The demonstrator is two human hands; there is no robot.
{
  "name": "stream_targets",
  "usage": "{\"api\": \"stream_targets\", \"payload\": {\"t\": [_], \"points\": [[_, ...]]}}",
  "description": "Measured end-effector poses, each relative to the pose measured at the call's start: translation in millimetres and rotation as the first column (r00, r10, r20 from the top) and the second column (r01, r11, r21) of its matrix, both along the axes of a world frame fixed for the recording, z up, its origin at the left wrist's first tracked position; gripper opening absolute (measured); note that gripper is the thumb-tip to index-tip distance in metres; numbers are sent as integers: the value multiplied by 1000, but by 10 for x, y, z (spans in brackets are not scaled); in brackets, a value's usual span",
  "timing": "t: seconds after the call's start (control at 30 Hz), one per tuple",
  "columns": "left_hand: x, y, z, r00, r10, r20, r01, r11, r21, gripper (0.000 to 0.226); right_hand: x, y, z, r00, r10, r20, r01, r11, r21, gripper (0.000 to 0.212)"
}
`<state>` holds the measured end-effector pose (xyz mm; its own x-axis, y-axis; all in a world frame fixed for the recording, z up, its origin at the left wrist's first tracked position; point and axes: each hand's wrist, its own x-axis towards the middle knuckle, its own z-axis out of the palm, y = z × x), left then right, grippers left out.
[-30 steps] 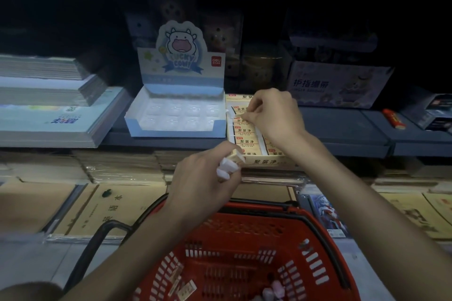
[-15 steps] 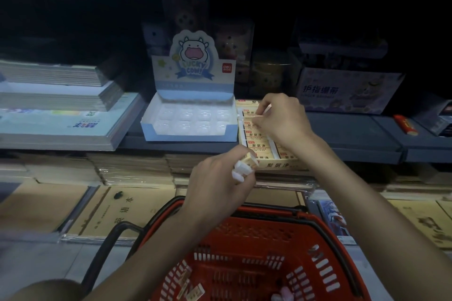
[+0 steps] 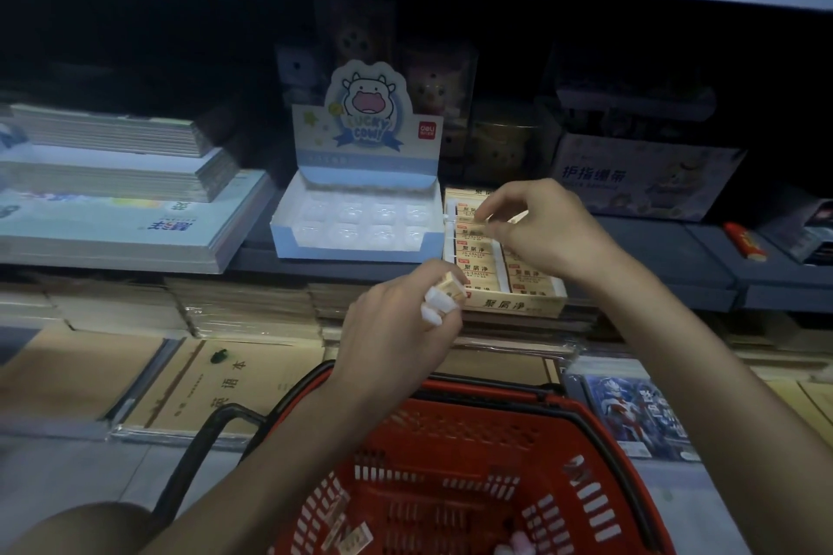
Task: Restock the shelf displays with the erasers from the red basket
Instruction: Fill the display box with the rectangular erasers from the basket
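Observation:
A yellow eraser display box (image 3: 514, 306) sits on the shelf, with rows of sleeved erasers inside. My right hand (image 3: 545, 230) hovers over the box's back rows and pinches one eraser (image 3: 469, 220) by its end. My left hand (image 3: 396, 338) is in front of the box, above the red basket (image 3: 599, 478), and grips a small bunch of erasers (image 3: 444, 297) whose white ends stick out. A few loose erasers (image 3: 351, 543) lie on the basket's floor.
An empty blue and white "Lucky Cow" display tray (image 3: 356, 230) stands left of the eraser box. Stacks of notebooks (image 3: 112, 189) fill the shelf's left side. A cardboard box (image 3: 644, 180) and a red item (image 3: 746, 241) sit to the right. Exercise books (image 3: 216, 379) lie below.
My right hand has shifted slightly toward the back of the display box, still pinching an eraser. My left hand keeps its bunch of erasers in the same spot. The camera view has dropped a little.

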<state>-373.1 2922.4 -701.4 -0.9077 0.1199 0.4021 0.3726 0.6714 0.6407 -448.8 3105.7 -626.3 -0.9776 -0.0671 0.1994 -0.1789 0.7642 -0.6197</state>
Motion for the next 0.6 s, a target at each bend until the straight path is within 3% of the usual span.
{"api": "stream_targets", "payload": {"t": [0.07,0.13,0.2,0.3,0.37,0.47,0.6], "points": [[7,-11,13,1000,-13,19,12,997,71,15,82,-32,29,1000,16,2,-16,1000,0,13],[33,-7,61,997,-47,68,30,970,243,18,163,-58,75,1000,21,-3,-21,1000,13,15],[45,-4,128,984,-85,159,2,887,462,25,248,-91,143,998,57,23,-57,998,3,14],[74,-38,214,935,-221,276,-19,750,661,27,386,-150,271,974,185,131,-161,972,-173,11],[101,-74,269,914,-296,276,24,721,693,26,477,-193,337,943,270,196,-221,945,-242,15],[143,-98,324,903,-317,290,49,748,662,28,541,-240,346,894,358,268,-277,914,-298,19],[163,-80,371,885,-378,273,102,729,677,38,512,-178,330,876,332,351,-198,909,-368,17]]}}
